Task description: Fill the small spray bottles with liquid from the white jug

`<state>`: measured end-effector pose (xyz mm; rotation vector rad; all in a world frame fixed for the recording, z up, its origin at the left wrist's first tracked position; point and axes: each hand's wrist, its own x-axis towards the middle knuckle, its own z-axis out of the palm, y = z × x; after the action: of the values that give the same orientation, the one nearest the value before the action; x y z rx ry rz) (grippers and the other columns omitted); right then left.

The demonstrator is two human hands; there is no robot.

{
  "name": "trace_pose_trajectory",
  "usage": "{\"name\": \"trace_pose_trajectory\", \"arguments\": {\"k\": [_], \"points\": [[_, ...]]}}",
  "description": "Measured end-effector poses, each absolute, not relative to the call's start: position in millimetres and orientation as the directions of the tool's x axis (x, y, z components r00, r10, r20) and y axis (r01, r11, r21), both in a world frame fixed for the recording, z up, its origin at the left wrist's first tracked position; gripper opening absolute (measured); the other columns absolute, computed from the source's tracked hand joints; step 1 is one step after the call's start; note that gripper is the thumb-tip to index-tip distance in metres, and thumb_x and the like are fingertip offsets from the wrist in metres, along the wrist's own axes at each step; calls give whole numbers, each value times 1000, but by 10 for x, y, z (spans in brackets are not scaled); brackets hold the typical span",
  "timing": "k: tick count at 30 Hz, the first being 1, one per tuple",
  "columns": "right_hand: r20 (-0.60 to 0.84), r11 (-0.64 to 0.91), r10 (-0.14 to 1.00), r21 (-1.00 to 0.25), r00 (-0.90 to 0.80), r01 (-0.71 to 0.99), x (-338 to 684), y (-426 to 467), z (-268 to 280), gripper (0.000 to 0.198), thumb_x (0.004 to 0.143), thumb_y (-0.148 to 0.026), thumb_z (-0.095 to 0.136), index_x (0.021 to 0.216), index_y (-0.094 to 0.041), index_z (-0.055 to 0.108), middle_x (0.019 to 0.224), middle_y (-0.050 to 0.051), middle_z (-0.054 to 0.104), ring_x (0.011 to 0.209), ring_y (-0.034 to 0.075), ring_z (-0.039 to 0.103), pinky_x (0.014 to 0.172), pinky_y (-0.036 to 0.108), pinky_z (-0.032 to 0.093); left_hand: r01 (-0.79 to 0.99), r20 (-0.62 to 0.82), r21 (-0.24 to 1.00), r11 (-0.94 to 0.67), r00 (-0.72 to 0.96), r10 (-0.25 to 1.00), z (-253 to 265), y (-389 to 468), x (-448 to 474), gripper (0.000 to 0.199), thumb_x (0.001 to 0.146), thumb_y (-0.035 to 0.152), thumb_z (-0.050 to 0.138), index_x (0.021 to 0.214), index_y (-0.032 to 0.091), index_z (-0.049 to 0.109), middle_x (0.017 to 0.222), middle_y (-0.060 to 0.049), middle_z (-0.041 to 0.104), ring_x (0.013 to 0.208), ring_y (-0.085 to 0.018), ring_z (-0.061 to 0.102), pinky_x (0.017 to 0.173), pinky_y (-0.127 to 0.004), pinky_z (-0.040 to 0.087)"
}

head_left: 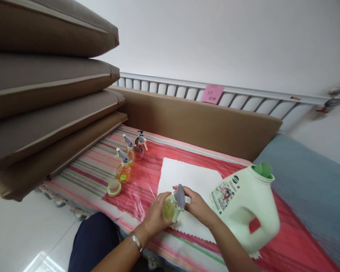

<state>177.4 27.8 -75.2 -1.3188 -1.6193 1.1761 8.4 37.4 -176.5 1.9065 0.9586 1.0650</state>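
A small spray bottle (pixel 170 207) with yellowish liquid is held over the near part of a white cloth (pixel 191 173). My left hand (pixel 158 209) is wrapped round its clear body. My right hand (pixel 197 204) has its fingers closed about the grey spray head, which sits on the bottle's neck. Just right of my right forearm stands a large pale green jug (pixel 260 211) with a handle and a printed label. Its mouth shows a darker green spout inside, with no lid on it.
Several other spray bottles (pixel 123 172) stand to the left, near a round pale green cap (pixel 113 187). Red plastic sheet (pixel 124 204) covers part of the striped cloth. Stacked brown cushions (pixel 53 71) rise at the left; another cushion (pixel 192 121) leans against the radiator (pixel 161 88).
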Motion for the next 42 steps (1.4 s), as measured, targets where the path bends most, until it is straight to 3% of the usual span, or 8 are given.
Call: {"name": "trace_pose_trajectory", "arguments": {"k": [6,17,22,27,31,35,39,42], "points": [[-41,-7,979,-986,-199,169,1733,206,-888,44,71,-32,66,114,-24,60,124,8,58,111,27,54,94,44,43,250,318,869,-427,379,869,-1741,374,81,86,50,14,79,125,21,38,122,-10,49,114,-27,46,100,-45,36],[18,22,997,-999,-81,43,1608,205,-1107,43,65,-24,72,107,-22,60,118,7,62,112,26,52,102,46,32,204,300,894,-400,389,871,-1726,376,71,75,54,15,77,121,23,45,118,-8,52,111,-27,48,98,-44,37],[36,37,991,-999,-125,3,1608,200,-1122,55,68,-35,70,119,-24,53,119,8,61,110,27,55,97,46,39,273,267,886,-375,362,893,-1737,366,72,68,54,18,77,116,23,49,114,-7,55,108,-28,50,96,-46,39],[33,35,998,-997,-47,62,1640,182,-1104,43,64,-29,74,104,-22,59,107,5,66,105,28,55,97,47,36,239,309,879,-413,375,874,-1803,384,73,80,54,18,78,124,20,40,124,-10,49,117,-28,45,102,-45,35],[42,46,998,-996,-51,81,1619,175,-1071,45,67,-28,69,110,-23,56,112,4,63,104,25,56,95,42,39,238,317,874,-423,381,869,-1830,399,75,83,52,17,79,125,20,38,125,-10,48,117,-27,45,102,-44,35],[55,59,998,-989,-34,133,1573,166,-1044,36,66,-25,70,100,-21,59,104,5,66,99,26,58,92,42,41,249,306,875,-415,380,873,-1820,387,71,85,51,15,79,125,22,38,126,-10,47,118,-27,44,103,-45,34],[65,71,997,-987,-43,141,1552,172,-1053,43,68,-26,67,110,-23,56,116,5,62,108,26,55,96,41,40,234,303,882,-409,384,872,-1796,382,68,85,52,15,78,126,22,37,125,-10,48,117,-27,45,102,-45,35],[63,63,998,-985,-6,158,1542,186,-1090,38,66,-28,69,102,-21,59,112,8,64,108,28,56,97,45,39,212,325,877,-431,399,857,-1784,390,65,88,51,13,79,127,24,37,126,-9,47,118,-27,44,102,-45,35]]}}
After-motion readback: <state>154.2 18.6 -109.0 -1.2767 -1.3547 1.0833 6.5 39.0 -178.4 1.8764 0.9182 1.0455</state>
